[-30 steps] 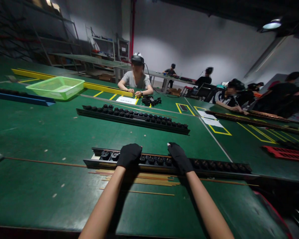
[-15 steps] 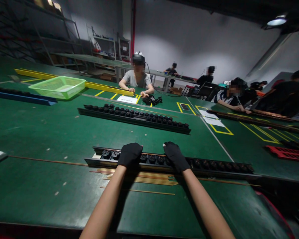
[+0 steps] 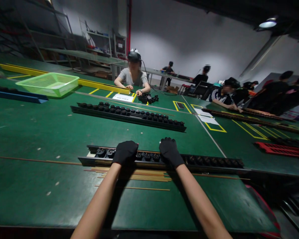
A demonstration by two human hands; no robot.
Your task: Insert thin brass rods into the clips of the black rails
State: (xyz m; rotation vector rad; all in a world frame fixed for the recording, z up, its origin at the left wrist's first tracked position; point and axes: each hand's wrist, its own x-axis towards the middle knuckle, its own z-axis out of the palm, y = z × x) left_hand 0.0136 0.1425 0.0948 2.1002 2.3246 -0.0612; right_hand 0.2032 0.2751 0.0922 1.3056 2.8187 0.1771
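Note:
My left hand (image 3: 125,152) and my right hand (image 3: 170,152), both in black gloves, rest on top of a long black rail (image 3: 214,162) fitted with a row of black sockets. The hands stand a short way apart, and the rail's sockets show between them. Their fingers are curled, and any grip on the rail is hidden. Just below the rail, nearer to me, lies a bundle of thin brass rods (image 3: 137,175). A single rod (image 3: 132,188) lies apart from it, and another long rod (image 3: 40,160) runs off to the left.
A second socketed black rail (image 3: 128,116) lies across the green table (image 3: 40,132). Beyond are a green plastic basket (image 3: 48,84), a yellow rail (image 3: 102,86) and a blue rail (image 3: 17,95). A seated person (image 3: 133,78) faces me; a red rack (image 3: 281,149) lies right.
The whole view has shifted up and left as my head moved. My right hand has moved slightly along the rail toward my left hand.

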